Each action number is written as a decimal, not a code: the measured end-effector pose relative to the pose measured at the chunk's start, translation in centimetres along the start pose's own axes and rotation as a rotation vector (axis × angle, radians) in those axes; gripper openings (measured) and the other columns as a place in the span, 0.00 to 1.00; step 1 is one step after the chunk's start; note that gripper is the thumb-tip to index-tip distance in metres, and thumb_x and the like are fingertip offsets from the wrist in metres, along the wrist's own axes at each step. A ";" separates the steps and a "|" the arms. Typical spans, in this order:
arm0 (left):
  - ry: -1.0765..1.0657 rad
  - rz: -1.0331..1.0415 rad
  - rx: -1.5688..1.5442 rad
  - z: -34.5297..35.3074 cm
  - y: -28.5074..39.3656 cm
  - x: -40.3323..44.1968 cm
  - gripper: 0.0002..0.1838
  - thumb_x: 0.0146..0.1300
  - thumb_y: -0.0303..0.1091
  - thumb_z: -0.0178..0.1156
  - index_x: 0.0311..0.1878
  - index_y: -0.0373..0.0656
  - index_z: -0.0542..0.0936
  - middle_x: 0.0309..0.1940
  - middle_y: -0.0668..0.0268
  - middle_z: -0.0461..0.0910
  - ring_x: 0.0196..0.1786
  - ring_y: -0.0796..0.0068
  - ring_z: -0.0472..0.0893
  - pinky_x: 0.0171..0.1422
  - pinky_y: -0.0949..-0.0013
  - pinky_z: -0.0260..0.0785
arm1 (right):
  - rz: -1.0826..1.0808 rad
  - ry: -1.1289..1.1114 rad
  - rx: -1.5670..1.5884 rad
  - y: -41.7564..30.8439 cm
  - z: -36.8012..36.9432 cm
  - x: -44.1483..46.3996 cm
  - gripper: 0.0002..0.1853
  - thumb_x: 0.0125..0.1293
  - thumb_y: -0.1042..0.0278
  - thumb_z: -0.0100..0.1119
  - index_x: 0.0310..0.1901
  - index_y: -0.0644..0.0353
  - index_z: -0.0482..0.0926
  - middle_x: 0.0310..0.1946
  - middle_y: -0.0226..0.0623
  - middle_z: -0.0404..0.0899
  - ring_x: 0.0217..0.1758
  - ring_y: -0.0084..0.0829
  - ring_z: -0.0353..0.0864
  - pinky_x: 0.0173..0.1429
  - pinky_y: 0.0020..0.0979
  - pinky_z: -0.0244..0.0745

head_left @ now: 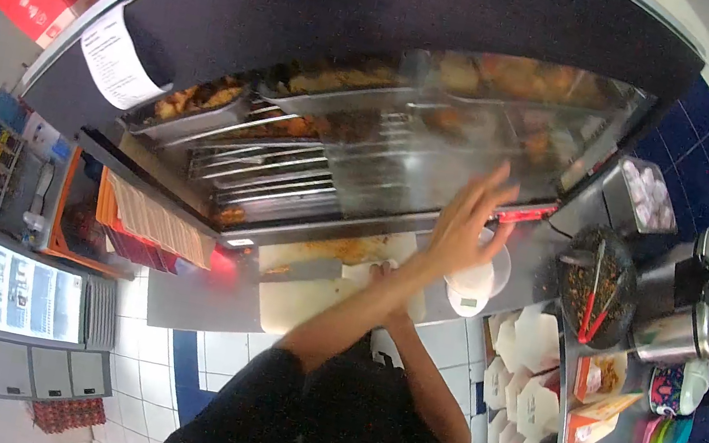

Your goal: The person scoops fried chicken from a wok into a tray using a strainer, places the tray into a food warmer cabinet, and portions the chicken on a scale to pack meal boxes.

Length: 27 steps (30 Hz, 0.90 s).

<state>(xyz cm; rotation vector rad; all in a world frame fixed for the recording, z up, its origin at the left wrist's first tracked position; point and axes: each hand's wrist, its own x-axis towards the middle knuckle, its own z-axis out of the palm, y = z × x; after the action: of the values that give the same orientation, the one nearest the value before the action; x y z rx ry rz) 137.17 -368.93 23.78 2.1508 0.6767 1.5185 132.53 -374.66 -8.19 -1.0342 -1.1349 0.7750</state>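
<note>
My left hand [470, 228] reaches up across my right arm, fingers stretched out and apart, holding nothing. It is in front of the glass door [473, 143] of a food display cabinet; whether the fingers touch the glass I cannot tell. Lower down, my right hand [385, 276] is closed around the pale handle of a broad knife [300, 270], partly hidden by my left forearm. The blade lies over a stained cutting board [291, 310]. Beside the left wrist, a white kitchen scale [466, 305] carries a clear round bowl [499, 264].
Behind the glass are metal racks [276, 179] and trays of browned food [200, 102]. At right sit a dark stone mortar [598, 279] with red-handled tongs [596, 312], white takeaway boxes [538, 406], a metal cooker [685, 308] and a tray of eggs [647, 192]. Cardboard sleeves [160, 220] stand left.
</note>
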 end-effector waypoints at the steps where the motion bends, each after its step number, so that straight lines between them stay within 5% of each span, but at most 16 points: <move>1: -0.037 -0.022 0.023 -1.8 0.1 -2.5 0.21 0.59 0.33 0.61 0.57 0.48 0.75 0.63 0.60 0.70 0.63 0.55 0.72 0.67 0.55 0.63 | -0.011 -0.006 0.004 -1.0 0.7 0.8 0.18 0.56 0.71 0.59 0.49 0.62 0.75 0.45 0.51 0.75 0.48 0.49 0.76 0.53 0.42 0.73; 4: 0.004 -0.304 0.044 -7.2 -3.1 -11.6 0.12 0.58 0.30 0.61 0.46 0.43 0.79 0.46 0.59 0.81 0.48 0.58 0.81 0.50 0.62 0.74 | 0.224 -0.053 0.196 -9.0 0.7 3.1 0.14 0.58 0.73 0.58 0.47 0.60 0.76 0.42 0.42 0.78 0.48 0.42 0.77 0.54 0.41 0.73; 6: 0.029 -0.542 0.107 -11.5 -5.3 -16.9 0.12 0.59 0.30 0.60 0.47 0.44 0.80 0.43 0.58 0.81 0.44 0.61 0.82 0.46 0.62 0.76 | -0.059 -0.533 -0.823 -10.7 -1.0 4.9 0.08 0.62 0.76 0.56 0.44 0.59 0.75 0.39 0.31 0.77 0.47 0.29 0.77 0.52 0.35 0.73; 7: 0.042 -0.679 0.113 -13.0 -5.8 -18.3 0.12 0.60 0.30 0.60 0.48 0.44 0.79 0.43 0.58 0.81 0.43 0.62 0.82 0.45 0.62 0.76 | -0.058 -0.534 -0.829 -10.7 -1.5 5.4 0.08 0.62 0.76 0.56 0.44 0.59 0.75 0.39 0.31 0.77 0.47 0.29 0.77 0.52 0.35 0.73; 9: 0.013 -0.703 0.097 -14.8 -6.7 -20.2 0.12 0.61 0.31 0.61 0.48 0.43 0.79 0.43 0.58 0.81 0.41 0.64 0.83 0.44 0.64 0.76 | 0.455 -0.469 -0.014 -11.0 -2.0 5.9 0.06 0.64 0.79 0.53 0.41 0.59 0.74 0.37 0.25 0.76 0.45 0.20 0.74 0.50 0.28 0.71; 15: 0.048 -0.844 -0.168 -14.6 -7.1 -17.7 0.13 0.61 0.33 0.65 0.46 0.40 0.78 0.39 0.63 0.81 0.36 0.75 0.81 0.41 0.72 0.74 | 0.628 -0.414 0.274 -16.6 -1.8 9.6 0.06 0.62 0.77 0.60 0.39 0.57 0.74 0.34 0.23 0.75 0.40 0.17 0.72 0.46 0.22 0.68; 19: -0.162 -0.876 -0.191 -14.2 -9.9 -18.2 0.11 0.59 0.33 0.67 0.40 0.41 0.77 0.29 0.68 0.77 0.33 0.80 0.77 0.34 0.73 0.70 | 0.636 -0.350 0.287 -16.0 -1.4 8.9 0.06 0.62 0.75 0.62 0.38 0.57 0.75 0.32 0.23 0.75 0.37 0.17 0.72 0.45 0.22 0.68; 20: -0.189 -0.875 -0.215 -14.2 -10.3 -18.5 0.11 0.59 0.33 0.67 0.40 0.41 0.77 0.29 0.68 0.77 0.33 0.80 0.77 0.34 0.73 0.70 | 0.507 -0.381 0.027 -16.1 -1.3 8.8 0.05 0.62 0.77 0.59 0.38 0.58 0.75 0.29 0.23 0.75 0.34 0.18 0.73 0.41 0.23 0.68; 21: -0.114 -0.794 -0.150 -14.2 -10.7 -18.8 0.10 0.58 0.33 0.67 0.37 0.41 0.76 0.27 0.67 0.76 0.31 0.78 0.77 0.33 0.71 0.69 | 0.384 -0.399 -0.241 -16.4 -1.6 8.4 0.04 0.63 0.79 0.56 0.38 0.58 0.74 0.27 0.24 0.75 0.32 0.18 0.73 0.37 0.23 0.69; 24: -0.071 -0.594 0.223 -13.9 -8.9 -17.5 0.09 0.55 0.30 0.66 0.32 0.42 0.73 0.22 0.62 0.74 0.26 0.67 0.77 0.31 0.66 0.68 | 0.382 -0.239 -0.399 -14.9 -1.2 5.7 0.04 0.62 0.78 0.57 0.35 0.59 0.74 0.24 0.26 0.73 0.28 0.19 0.73 0.33 0.26 0.69; 27: -0.087 -0.649 0.376 -13.1 -9.5 -20.4 0.08 0.53 0.26 0.63 0.34 0.42 0.74 0.22 0.58 0.74 0.25 0.58 0.75 0.31 0.61 0.68 | 0.149 -0.120 -0.610 -17.8 0.8 6.1 0.05 0.61 0.79 0.58 0.34 0.60 0.72 0.24 0.32 0.74 0.26 0.25 0.76 0.32 0.27 0.71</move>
<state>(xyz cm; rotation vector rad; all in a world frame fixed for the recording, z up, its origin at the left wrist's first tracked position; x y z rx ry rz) 117.58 -373.00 7.14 1.9295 1.5420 0.9972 133.20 -375.20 10.66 -1.6103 -1.4539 0.6213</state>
